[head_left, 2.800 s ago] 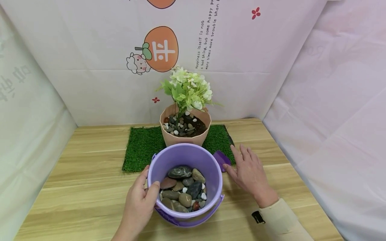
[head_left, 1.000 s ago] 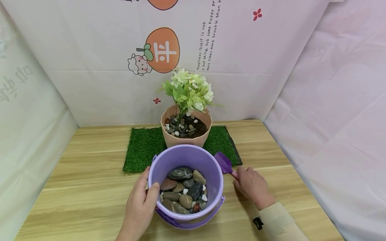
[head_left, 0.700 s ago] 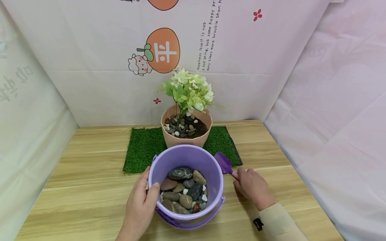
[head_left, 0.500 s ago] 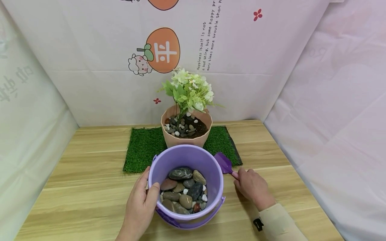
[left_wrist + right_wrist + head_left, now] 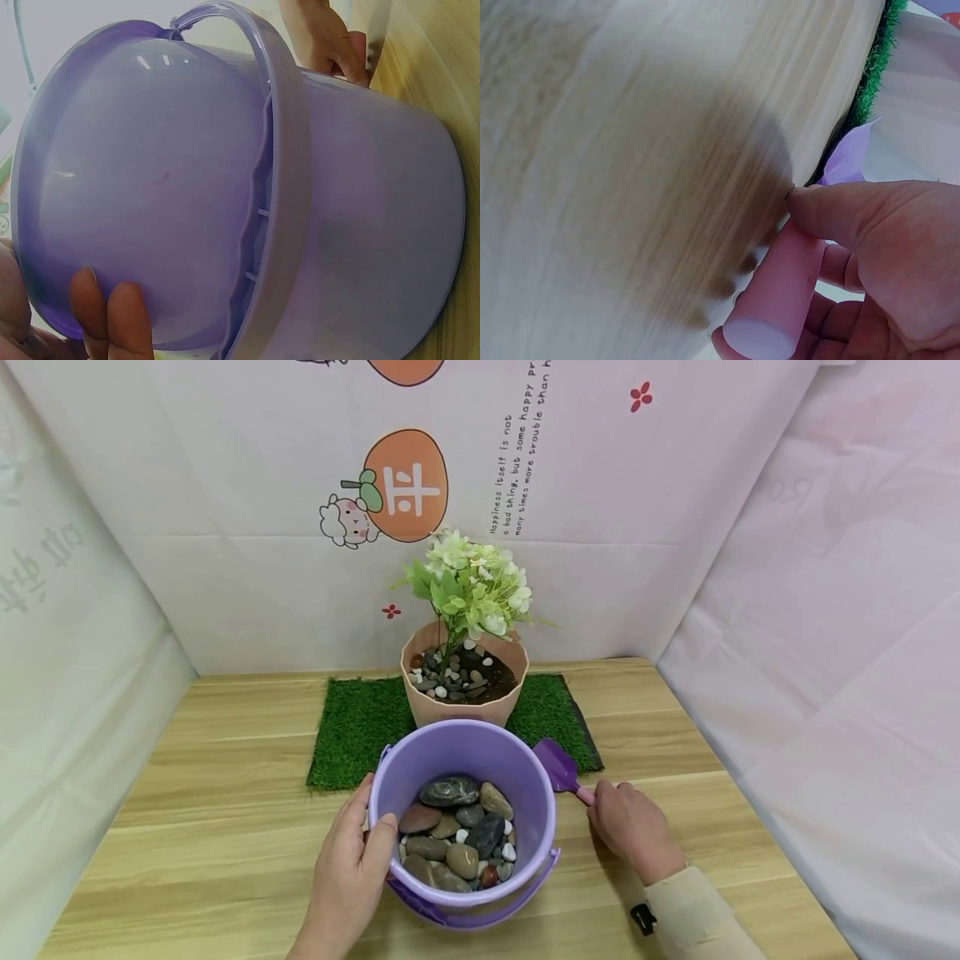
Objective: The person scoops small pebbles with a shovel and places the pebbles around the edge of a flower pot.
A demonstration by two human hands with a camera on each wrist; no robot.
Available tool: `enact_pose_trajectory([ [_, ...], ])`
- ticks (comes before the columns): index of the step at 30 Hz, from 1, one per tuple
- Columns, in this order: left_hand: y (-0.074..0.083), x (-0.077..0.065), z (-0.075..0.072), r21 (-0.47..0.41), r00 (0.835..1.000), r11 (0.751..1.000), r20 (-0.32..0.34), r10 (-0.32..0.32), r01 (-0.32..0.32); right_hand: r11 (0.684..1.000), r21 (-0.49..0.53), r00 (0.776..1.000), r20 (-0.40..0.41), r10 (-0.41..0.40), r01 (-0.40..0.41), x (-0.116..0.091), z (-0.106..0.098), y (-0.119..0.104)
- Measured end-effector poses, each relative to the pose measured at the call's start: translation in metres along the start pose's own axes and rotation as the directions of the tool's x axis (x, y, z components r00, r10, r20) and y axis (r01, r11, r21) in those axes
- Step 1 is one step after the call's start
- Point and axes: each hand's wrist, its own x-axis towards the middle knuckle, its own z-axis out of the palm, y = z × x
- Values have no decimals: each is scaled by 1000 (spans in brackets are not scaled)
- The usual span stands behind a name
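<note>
A purple bucket [image 5: 528, 777] stands on the wooden table, with large and small stones [image 5: 461, 860] in its bottom. My left hand [image 5: 348, 864] grips its left rim, the thumb over the edge and the fingers outside. On the bucket's right lies a toy shovel, its purple blade [image 5: 557, 766] at the edge of the green turf mat. In the right wrist view, my right hand [image 5: 900, 262] holds the shovel's pink handle [image 5: 776, 289] between thumb and fingers, low over the table. The bucket's own handle [image 5: 289, 180] hangs down on the near side.
Behind the bucket, a peach flower pot [image 5: 457, 714] stands on the turf mat [image 5: 356, 739], with soil, pebbles and a white-flowered plant [image 5: 476, 581]. Printed cloth walls [image 5: 247, 602] enclose the back and sides. Bare wood [image 5: 210, 810] extends left of the bucket.
My right hand, earlier spread open above the shovel, has come down toward me and taken its handle. It has since shifted slightly back along the handle. The left hand still grips the bucket.
</note>
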Motion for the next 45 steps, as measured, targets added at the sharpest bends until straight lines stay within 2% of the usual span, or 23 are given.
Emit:
enact_pose_trajectory([
  [15,0,0,0,-7,1000,1000,5,-5,5,999,-3,999,19,34,-34,-1,-1,-2],
  [29,1,-1,0,-3,1000,1000,8,-23,24,996,56,997,41,69,-71,-3,-1,-3],
  [41,0,0,0,-10,1000,1000,2,-12,12,998,43,999,29,35,-37,-9,-14,-9],
  [45,0,0,0,-13,1000,1000,1,-7,8,998,54,1000,-4,22,-21,-11,-21,-12],
])
